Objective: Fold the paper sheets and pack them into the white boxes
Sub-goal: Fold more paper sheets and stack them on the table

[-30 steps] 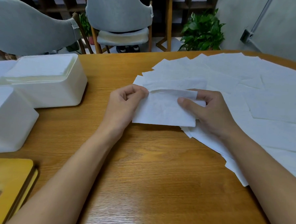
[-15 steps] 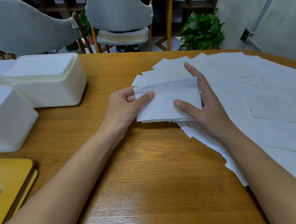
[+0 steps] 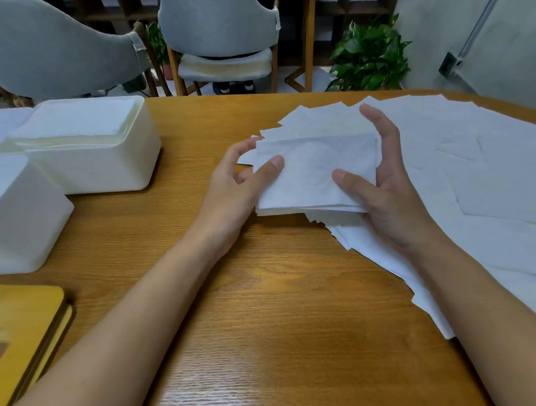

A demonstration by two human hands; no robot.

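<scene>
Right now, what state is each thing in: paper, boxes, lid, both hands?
Folded white paper sheet: folded, held between both hands.
Left hand: pinches the sheet's left edge, thumb on top.
Right hand: pinches its right edge, thumb on top.
Loose white paper sheets: unfolded, fanned over the wooden table.
Far white plastic box: open, packed with folded sheets.
Near white plastic box: open or closed, cannot tell.
Yellow wooden lid: off, lying flat.
</scene>
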